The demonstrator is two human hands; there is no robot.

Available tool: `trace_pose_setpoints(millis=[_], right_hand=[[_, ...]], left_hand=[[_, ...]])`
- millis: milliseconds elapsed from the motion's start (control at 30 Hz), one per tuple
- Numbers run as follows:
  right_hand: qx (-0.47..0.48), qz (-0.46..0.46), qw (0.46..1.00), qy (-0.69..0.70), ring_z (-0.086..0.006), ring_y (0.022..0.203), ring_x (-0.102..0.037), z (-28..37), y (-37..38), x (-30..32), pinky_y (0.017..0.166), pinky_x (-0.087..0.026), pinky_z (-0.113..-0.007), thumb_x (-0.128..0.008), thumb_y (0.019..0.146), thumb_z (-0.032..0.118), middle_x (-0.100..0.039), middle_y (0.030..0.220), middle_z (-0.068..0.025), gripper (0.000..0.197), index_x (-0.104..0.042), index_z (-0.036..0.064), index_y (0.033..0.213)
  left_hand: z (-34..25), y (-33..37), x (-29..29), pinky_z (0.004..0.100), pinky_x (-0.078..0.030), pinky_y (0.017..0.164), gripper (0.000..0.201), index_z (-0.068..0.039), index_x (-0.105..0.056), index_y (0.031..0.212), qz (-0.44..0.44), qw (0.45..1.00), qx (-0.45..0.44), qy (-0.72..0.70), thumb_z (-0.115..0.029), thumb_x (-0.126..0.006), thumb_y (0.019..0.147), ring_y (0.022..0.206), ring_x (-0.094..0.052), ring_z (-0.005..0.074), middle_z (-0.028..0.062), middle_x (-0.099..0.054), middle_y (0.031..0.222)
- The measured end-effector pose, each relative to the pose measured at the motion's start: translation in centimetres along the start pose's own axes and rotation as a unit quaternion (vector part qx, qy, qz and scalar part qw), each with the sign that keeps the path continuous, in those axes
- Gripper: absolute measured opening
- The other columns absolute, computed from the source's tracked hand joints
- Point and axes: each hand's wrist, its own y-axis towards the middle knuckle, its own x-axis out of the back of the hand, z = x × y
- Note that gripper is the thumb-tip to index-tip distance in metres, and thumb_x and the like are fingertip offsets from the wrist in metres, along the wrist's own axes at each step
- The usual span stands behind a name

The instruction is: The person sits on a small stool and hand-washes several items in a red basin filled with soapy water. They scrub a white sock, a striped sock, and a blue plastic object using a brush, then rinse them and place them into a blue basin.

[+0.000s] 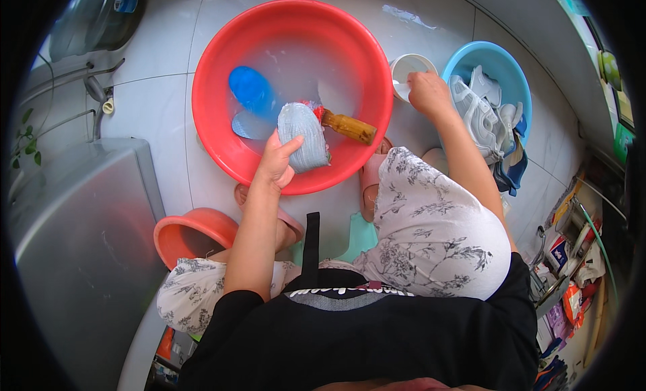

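Observation:
My left hand [278, 163] grips a grey ribbed fabric piece [301, 135] with a rounded end, thumb on its upper face, above the near side of a red basin [383, 122]. A brush [348, 126] with a wooden handle and red by its head rests beside the piece, its head partly hidden. Cloudy water fills the basin, where a bright blue insole [251, 89] and a paler blue insole-like piece [253, 125] lie. Over a white cup [412, 64] right of the basin, my right hand [428, 93] is closed; a small white thing shows by its fingers, too unclear to name.
A light blue tub [521, 75] holds white-grey shoes [474, 112], with dark blue pieces over its near edge. An orange-red basin [192, 233] stands tilted at the left, near a silver appliance [81, 250]. Several packages and tools crowd the lower right.

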Motion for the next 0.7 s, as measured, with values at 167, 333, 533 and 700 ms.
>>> trace_pose_setpoints(millis=[167, 333, 533, 700], right_hand=[[-0.082, -0.003, 0.989, 0.127, -0.0387, 0.091, -0.062, -1.6, -0.8, 1.8, 0.080, -0.048, -0.046, -0.056, 0.081, 0.014, -0.066, 0.088, -0.0218, 0.020, -0.070, 0.0051, 0.091], [-0.160, -0.008, 0.964, 0.211, -0.0378, 0.088, -0.063, -3.8, -1.2, 2.8, 0.079, -0.048, -0.043, -0.055, 0.086, 0.019, -0.067, 0.087, -0.0200, 0.021, -0.070, 0.0058, 0.095], [-0.141, -0.059, 0.981, 0.123, -0.0377, 0.088, -0.063, -4.3, -1.9, 2.9, 0.080, -0.048, -0.044, -0.055, 0.087, 0.018, -0.067, 0.088, -0.0204, 0.021, -0.070, 0.0054, 0.095], [-0.156, -0.037, 0.970, 0.182, -0.0365, 0.085, -0.064, -4.0, -1.6, 3.0, 0.078, -0.048, -0.043, -0.057, 0.086, 0.017, -0.067, 0.086, -0.0193, 0.021, -0.070, 0.0051, 0.097]], left_hand=[[-0.6, -0.5, -0.8, 0.0556, -0.050, 0.090, 0.057, -0.004, -0.031, 0.138, 0.012, 0.999, 0.004, -0.041, 0.004, -0.051, 0.085, 0.109, -0.058, 0.0409, 0.0202, -0.052, 0.125], [-0.6, 0.0, -1.4, 0.0564, -0.049, 0.092, 0.060, -0.005, -0.030, 0.138, 0.082, 0.992, -0.021, -0.094, 0.006, -0.052, 0.083, 0.114, -0.055, 0.0413, 0.0194, -0.050, 0.127], [-0.2, 1.4, -1.7, 0.0569, -0.046, 0.097, 0.059, -0.002, -0.030, 0.138, 0.082, 0.991, -0.021, -0.106, 0.005, -0.053, 0.083, 0.120, -0.050, 0.0411, 0.0220, -0.048, 0.130], [-0.5, 2.0, -2.3, 0.0566, -0.044, 0.099, 0.059, -0.002, -0.029, 0.138, 0.086, 0.991, -0.015, -0.105, 0.005, -0.052, 0.084, 0.120, -0.050, 0.0415, 0.0234, -0.048, 0.129]])
